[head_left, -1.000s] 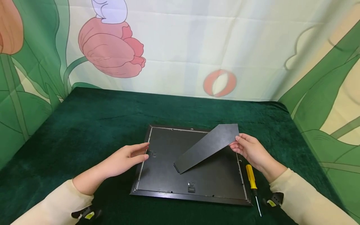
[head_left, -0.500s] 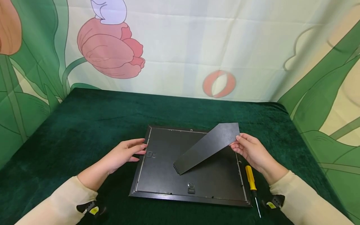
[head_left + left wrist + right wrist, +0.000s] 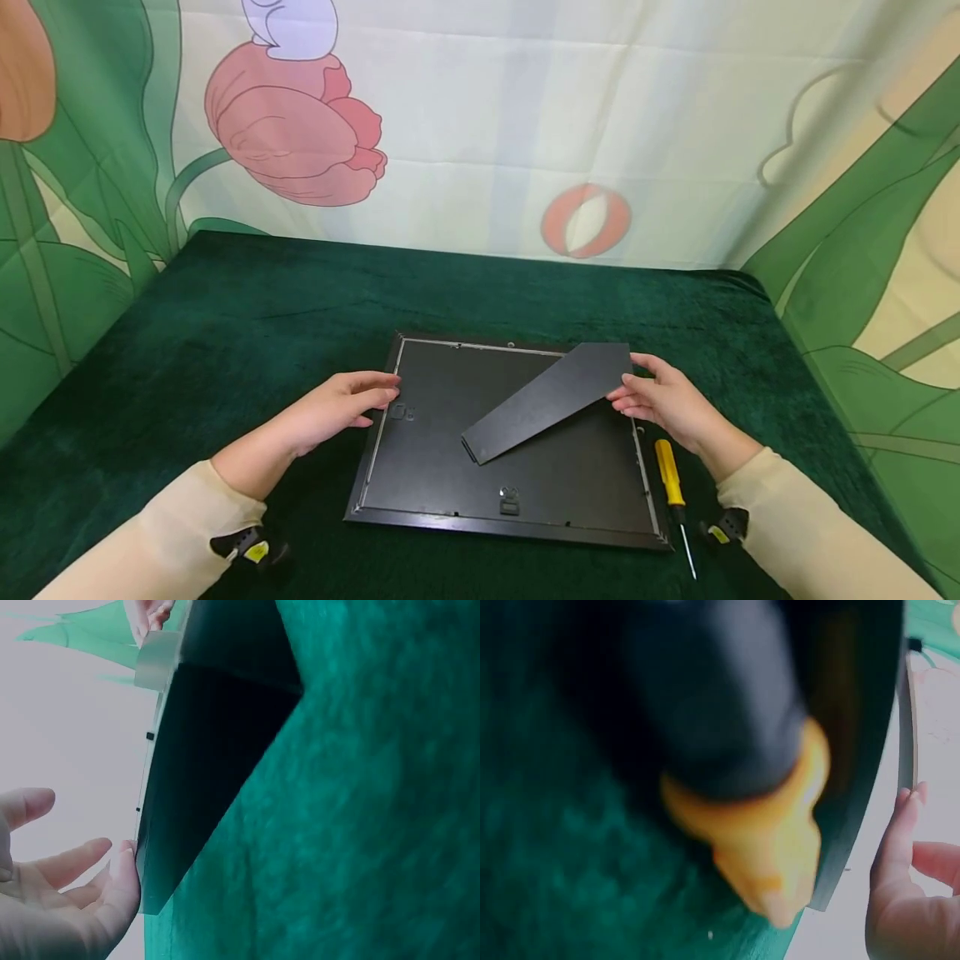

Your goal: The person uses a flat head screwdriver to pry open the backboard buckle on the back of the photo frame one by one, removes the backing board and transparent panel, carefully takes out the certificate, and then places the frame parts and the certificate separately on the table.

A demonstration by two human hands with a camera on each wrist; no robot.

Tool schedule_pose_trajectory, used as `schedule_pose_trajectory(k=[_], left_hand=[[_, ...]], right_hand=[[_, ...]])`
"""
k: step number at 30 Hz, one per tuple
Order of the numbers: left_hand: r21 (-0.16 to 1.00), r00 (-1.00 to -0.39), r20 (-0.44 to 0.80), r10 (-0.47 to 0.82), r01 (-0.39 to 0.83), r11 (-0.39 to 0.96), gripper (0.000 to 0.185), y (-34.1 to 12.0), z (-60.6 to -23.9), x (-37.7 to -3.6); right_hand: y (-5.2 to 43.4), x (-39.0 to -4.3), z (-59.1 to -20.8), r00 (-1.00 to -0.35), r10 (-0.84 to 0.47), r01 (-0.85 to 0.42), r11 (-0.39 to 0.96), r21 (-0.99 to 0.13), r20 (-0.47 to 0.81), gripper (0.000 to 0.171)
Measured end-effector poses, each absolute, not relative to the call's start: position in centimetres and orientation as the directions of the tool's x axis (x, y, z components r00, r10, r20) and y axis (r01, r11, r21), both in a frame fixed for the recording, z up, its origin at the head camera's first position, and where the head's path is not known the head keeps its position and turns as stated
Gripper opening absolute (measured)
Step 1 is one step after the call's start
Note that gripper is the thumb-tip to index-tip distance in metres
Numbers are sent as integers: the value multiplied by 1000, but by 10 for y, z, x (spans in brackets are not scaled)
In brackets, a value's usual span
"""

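A black picture frame (image 3: 435,479) lies with its backing board up. Its easel leg (image 3: 546,404), a flat dark strip widening toward the outer end, is tilted up from the middle of the board. My right hand (image 3: 671,404) holds the leg's wide end, thumb at its edge and other fingers partly hidden behind and below. At the frame's left edge is my left hand (image 3: 322,412), fingers relaxed and spread, fingertips touching the rim; the left wrist view shows fingertips (image 3: 126,859) against the frame's side (image 3: 195,772).
A screwdriver (image 3: 669,472) with a yellow handle lies just right of the frame, blurred and close in the right wrist view. Dark green cloth (image 3: 300,292) covers the table. A printed curtain (image 3: 465,125) hangs behind and at the sides.
The easel leg's wide end has come down slightly, and my right hand with it. My left hand shifted along the frame's left edge and its fingers changed position.
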State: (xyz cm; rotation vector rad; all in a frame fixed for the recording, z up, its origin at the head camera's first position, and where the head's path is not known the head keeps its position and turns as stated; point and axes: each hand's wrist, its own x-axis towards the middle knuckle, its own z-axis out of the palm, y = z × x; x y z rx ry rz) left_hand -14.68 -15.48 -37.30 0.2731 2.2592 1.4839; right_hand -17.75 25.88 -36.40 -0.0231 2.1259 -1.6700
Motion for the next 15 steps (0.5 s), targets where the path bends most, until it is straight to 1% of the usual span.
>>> schedule_pose_trajectory(k=[5, 7, 9, 11, 14, 15], left_hand=[[868, -884, -220, 412, 15, 496, 48, -150, -372, -152], [861, -881, -228, 414, 17, 509, 48, -147, -371, -154], [857, -879, -238, 414, 11, 515, 47, -147, -371, -156], [859, -878, -247, 411, -3, 511, 46, -147, -371, -156], [878, -878, -256, 405, -35, 477, 44, -150, -371, -156], [886, -878, -261, 401, -53, 460, 44, -151, -371, -155]], right_hand=[[262, -180, -369, -879, -297, 235, 409, -882, -372, 64], [262, -180, -370, -880, -290, 221, 450, -865, -376, 64], [261, -180, -371, -889, -271, 217, 460, -861, -369, 59], [260, -180, -371, -898, -257, 226, 426, -876, -357, 52], [255, -182, -370, -900, -257, 278, 283, -918, -351, 46], [254, -182, -369, -901, -261, 291, 232, -928, -348, 47]])
